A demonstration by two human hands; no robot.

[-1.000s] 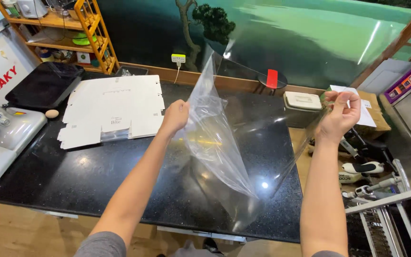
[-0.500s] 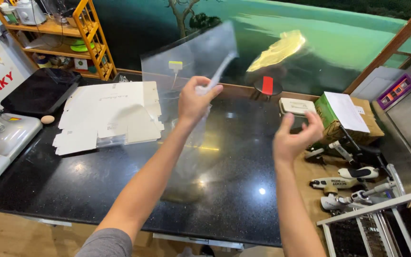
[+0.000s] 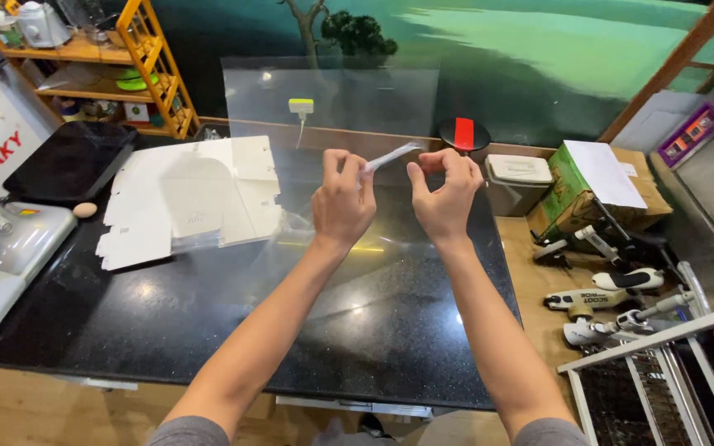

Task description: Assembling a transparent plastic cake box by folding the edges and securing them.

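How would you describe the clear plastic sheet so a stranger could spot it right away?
Start at the black glossy countertop and find the two bare hands above its middle. The left hand and right hand pinch the clear rectangular plastic sheet, which stands upright before them. Unlike the flat white cardboard cutouts lying to its left, it is see-through and off the counter.
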